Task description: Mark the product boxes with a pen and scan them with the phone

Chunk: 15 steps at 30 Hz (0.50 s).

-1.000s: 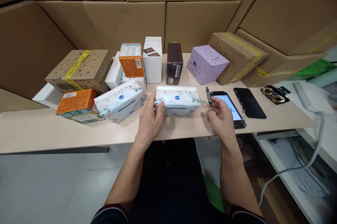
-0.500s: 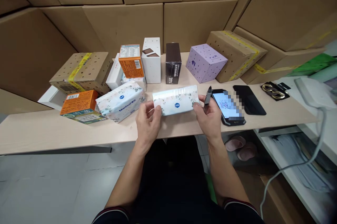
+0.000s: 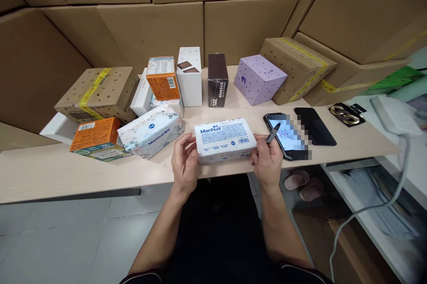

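Head view. The printed tissue pack (image 3: pixel 226 138) is at the middle of the front edge of the bench (image 3: pixel 147 177), between the two hands, its "Manhua" lettering and barcode facing up. Whether its underside touches the bench cannot be determined.

The left hand (image 3: pixel 186 164) is at the pack's left end, fingers half curled, thumb apart from the forefinger; whether they pinch the pack cannot be told. The right hand (image 3: pixel 267 162) is at the pack's right end, fingers bent in, thumb pressed over a grey pen-like tool (image 3: pixel 273 133) that points up and away.

Left of the pack, a second tissue pack (image 3: pixel 151 130) lies at an angle beside an orange-and-green box (image 3: pixel 96 138). Further back, toward the left end of the bench, lies a taped carton (image 3: pixel 98 93).

Along the rear edge, left to right: an orange box (image 3: pixel 163 80), a tall white box (image 3: pixel 190 79), a dark brown box (image 3: pixel 218 80), a lilac box (image 3: pixel 260 80) and a larger taped carton (image 3: pixel 298 70).

Right of the right hand, a phone (image 3: pixel 288 135) with a lit screen lies near the front edge, with a black flat item (image 3: pixel 315 126) beside it.
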Available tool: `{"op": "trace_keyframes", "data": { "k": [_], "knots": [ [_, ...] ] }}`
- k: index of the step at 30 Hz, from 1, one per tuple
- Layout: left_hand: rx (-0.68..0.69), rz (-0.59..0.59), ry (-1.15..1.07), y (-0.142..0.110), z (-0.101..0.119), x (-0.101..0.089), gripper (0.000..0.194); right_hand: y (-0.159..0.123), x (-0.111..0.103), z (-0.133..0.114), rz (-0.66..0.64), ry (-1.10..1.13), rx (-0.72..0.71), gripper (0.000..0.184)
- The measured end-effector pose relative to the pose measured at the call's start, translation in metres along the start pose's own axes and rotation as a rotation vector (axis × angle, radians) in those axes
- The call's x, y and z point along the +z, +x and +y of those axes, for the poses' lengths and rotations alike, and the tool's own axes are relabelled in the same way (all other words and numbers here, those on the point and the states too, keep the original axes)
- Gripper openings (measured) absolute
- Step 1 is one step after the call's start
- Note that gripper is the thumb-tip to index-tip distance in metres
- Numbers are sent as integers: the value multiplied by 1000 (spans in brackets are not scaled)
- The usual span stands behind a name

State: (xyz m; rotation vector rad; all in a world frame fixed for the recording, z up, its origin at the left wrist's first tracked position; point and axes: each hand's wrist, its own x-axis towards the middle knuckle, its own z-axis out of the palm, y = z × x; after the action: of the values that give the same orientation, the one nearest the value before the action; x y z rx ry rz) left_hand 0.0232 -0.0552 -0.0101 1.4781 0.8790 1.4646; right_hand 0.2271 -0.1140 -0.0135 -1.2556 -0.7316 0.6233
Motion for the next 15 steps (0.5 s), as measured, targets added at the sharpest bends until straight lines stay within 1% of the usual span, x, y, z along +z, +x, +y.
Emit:
{"op": "trace_keyframes", "data": {
  "k": [4,7,10,15],
  "knots": [
    [-153,24,-81,7,2,3,39,-1,1,1,19,-60,-12,31],
    [-210,-2,-59,9,0,2,40,-2,2,1,26,-111,-9,33],
    [-222,-45,6,9,-3,0,42,-2,3,0,30,-123,-5,34],
    [-203,-101,40,10,-4,0,44,-3,3,-1,42,-146,-6,32]
  ]
}}
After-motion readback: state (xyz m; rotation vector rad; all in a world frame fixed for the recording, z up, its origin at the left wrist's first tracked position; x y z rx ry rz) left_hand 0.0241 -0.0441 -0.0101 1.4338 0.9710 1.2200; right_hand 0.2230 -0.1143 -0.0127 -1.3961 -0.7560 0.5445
